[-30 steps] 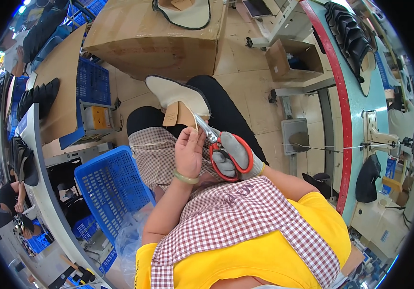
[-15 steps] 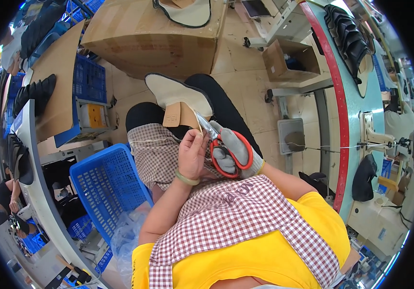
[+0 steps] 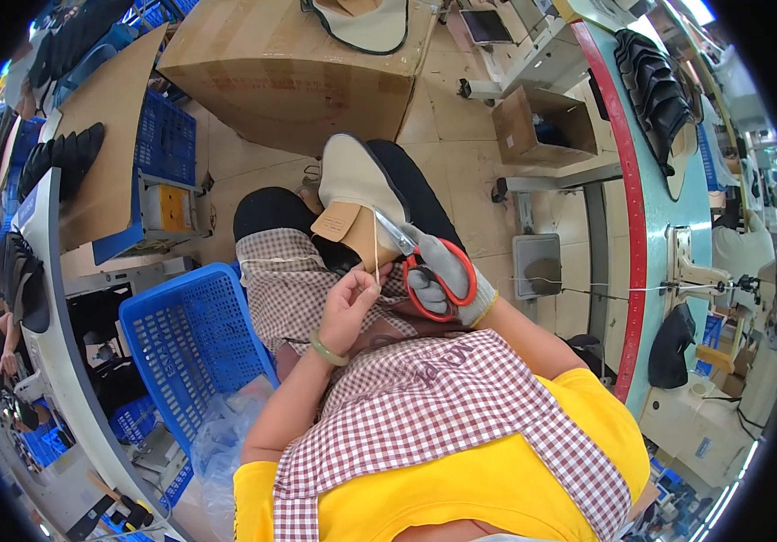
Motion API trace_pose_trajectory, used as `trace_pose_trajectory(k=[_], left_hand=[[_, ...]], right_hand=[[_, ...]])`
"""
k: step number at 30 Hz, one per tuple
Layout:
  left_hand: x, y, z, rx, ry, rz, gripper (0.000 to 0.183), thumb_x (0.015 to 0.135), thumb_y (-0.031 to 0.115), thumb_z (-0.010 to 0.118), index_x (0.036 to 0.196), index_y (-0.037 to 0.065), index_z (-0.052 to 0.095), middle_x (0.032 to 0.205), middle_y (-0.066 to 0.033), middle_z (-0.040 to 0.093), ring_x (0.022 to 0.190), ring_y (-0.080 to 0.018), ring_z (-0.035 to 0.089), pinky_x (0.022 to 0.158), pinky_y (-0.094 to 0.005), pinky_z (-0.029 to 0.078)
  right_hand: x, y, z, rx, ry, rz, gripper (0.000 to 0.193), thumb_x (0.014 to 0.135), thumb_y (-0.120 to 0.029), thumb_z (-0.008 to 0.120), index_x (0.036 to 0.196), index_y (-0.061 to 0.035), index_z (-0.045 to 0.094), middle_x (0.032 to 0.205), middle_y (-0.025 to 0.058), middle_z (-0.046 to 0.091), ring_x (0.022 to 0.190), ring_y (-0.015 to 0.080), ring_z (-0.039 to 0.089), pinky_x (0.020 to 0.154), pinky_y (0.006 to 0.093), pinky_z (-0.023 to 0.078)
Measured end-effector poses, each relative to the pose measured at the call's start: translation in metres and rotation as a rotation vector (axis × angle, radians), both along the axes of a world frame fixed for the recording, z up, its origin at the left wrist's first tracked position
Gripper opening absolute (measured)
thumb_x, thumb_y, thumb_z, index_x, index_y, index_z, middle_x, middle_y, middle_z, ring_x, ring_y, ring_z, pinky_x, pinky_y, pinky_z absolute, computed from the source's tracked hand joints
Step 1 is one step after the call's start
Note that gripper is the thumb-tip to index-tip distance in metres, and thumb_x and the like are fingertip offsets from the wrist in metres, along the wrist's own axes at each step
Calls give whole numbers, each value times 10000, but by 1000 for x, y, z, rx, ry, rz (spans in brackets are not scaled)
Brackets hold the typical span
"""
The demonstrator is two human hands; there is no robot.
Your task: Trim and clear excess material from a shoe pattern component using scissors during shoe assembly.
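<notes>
A cream-lined shoe upper (image 3: 355,169) with dark edging rests across my thighs. Its tan heel part (image 3: 368,239) faces me, and a small tan flap (image 3: 335,219) stands out at its left side. My left hand (image 3: 349,307) is closed in a pinch on the lower end of a thin pale strip (image 3: 376,257), which runs up to the upper. My right hand (image 3: 444,271), in a grey glove, grips red-handled scissors (image 3: 447,294). The scissor blades lie against the tan part, beside the strip; their tips are close to the strip's upper end.
A blue crate (image 3: 194,339) with clear plastic stands at my left. Ahead is a big cardboard box (image 3: 289,95) bearing another upper (image 3: 366,27). On my right, a red-edged green table (image 3: 673,199) carries stacked black pieces (image 3: 649,86). A pedal (image 3: 538,262) sits below it.
The shoe upper has swung so its toe points more straight ahead. My left hand has moved down and left, and a longer length of strip shows. The scissors remain beside the upper.
</notes>
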State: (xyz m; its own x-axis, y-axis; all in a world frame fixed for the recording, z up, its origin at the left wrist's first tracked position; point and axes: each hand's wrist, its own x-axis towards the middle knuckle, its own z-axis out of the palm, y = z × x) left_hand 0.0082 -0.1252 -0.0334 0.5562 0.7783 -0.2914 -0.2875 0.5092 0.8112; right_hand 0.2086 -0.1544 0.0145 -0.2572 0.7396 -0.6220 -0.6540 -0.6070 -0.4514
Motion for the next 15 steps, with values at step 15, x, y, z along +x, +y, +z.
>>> trace_pose_trajectory(k=[15], left_hand=[[-9, 43, 56, 700, 495, 143, 63, 883, 57, 543, 921, 27, 502, 924, -133, 622, 875, -268, 604, 757, -375, 481]], right_hand=[[-2, -18, 28, 77, -312, 242, 636, 952, -369, 502, 1479, -137, 231, 732, -13, 490, 507, 45, 394, 433, 191, 359]])
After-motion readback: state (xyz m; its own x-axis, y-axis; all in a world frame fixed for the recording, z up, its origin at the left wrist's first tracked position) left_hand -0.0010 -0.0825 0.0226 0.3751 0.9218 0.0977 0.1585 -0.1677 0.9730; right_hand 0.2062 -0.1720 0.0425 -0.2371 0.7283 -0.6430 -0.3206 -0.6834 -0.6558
